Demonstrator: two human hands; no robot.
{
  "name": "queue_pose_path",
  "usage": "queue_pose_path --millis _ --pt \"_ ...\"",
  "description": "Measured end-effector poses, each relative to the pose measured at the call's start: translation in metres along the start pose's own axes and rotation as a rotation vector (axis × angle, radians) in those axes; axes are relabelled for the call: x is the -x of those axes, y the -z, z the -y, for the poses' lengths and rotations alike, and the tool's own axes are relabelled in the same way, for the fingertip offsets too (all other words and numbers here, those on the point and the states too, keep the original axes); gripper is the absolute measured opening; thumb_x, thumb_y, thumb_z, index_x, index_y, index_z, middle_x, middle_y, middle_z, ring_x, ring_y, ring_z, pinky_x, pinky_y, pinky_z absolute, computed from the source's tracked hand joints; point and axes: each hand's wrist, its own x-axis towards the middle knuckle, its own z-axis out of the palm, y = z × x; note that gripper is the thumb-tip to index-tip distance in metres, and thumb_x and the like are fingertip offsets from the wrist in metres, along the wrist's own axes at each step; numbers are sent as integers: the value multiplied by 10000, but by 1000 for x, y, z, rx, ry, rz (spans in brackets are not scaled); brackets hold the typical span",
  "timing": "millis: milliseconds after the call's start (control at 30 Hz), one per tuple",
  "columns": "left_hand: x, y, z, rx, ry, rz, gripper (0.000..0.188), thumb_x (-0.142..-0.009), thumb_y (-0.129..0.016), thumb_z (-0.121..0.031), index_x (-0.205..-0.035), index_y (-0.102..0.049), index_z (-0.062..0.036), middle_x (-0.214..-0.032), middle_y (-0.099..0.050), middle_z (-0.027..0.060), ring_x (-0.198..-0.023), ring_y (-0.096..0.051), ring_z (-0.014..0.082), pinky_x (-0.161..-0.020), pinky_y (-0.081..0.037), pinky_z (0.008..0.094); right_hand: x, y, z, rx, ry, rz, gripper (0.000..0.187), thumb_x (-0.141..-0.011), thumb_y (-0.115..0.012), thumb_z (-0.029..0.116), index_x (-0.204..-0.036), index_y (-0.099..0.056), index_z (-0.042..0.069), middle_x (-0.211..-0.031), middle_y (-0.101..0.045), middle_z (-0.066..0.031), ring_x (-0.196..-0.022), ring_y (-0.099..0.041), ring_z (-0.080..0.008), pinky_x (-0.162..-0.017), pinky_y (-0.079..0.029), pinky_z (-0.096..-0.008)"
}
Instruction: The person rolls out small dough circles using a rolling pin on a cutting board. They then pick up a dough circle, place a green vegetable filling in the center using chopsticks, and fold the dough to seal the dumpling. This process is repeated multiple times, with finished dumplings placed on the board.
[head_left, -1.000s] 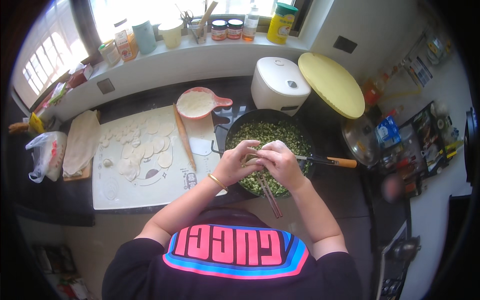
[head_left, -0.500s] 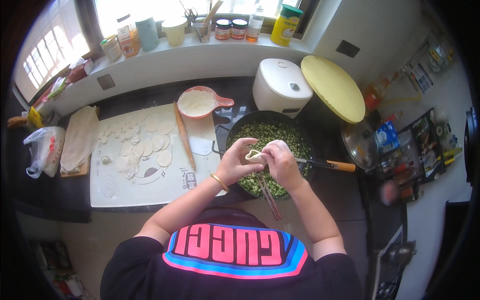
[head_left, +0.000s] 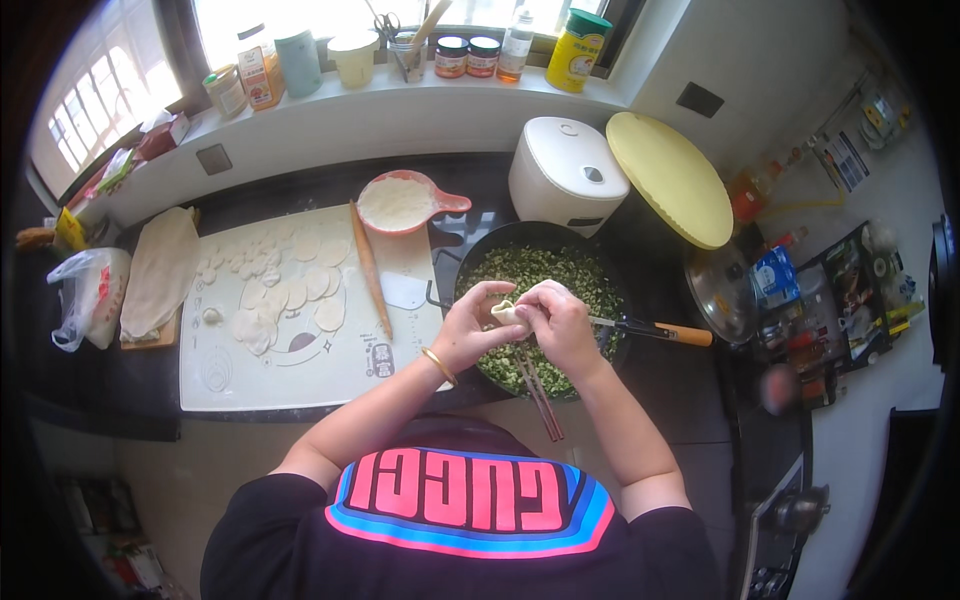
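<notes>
Above a dark pan (head_left: 468, 262) of chopped green filling (head_left: 540, 262), both hands hold a small folded dumpling (head_left: 508, 312). My left hand (head_left: 474, 325) curls around its left side, thumb below and fingers above. With thumb and fingertips, my right hand (head_left: 556, 322) pinches the wrapper's right edge; part of the dumpling's top still gapes. A pair of chopsticks (head_left: 541, 398) rests in the pan, their brown ends sticking out over the near rim. Left of the pan, flat round dough wrappers (head_left: 297, 293) and small dough pieces lie on a white mat (head_left: 215, 345).
A rolling pin (head_left: 370, 272) lies on the mat's right part, beside a red-rimmed bowl of flour (head_left: 398, 204). Behind the pan stand a white rice cooker (head_left: 568, 172) and a round yellow lid (head_left: 668, 180). A black-and-orange handle (head_left: 668, 332) juts right from the pan. Jars and bottles line the windowsill.
My right fingers have shifted slightly along the dumpling's edge, and its opening looks narrower. The chopsticks, mat and pan stay where they were.
</notes>
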Motion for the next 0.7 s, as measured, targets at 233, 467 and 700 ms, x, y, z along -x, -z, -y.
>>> queue_pose_path --millis 233,467,700 --pt "6 -2 15 156 71 -73 378 -806 -629 -67 -1144 -483 19 -1038 -579 64 -955 -556 124 -832 -461 271 6 -18 -9 -75 -99 -143 70 -761 -603 10 -821 -626 -17 -770 -582 -99 -646 -553 -187 -586 -443 -287" --pt "9 -1 14 68 15 -74 318 -831 -590 -45 -1136 -530 16 -1161 -538 104 -1077 -507 142 -894 -441 296 1 -5 5 -193 -221 -1 136 -747 -644 71 -866 -667 9 -779 -594 -88 -644 -565 -181 -577 -444 -287" --pt "9 7 18 -60 -22 1 273 -836 -587 -65 -1091 -562 29 -1318 -422 131 -1140 -451 144 -863 -454 284 3 -10 -5 -176 -202 -8 46 -752 -629 24 -776 -621 -14 -756 -579 -59 -620 -516 -102 -550 -413 -230"
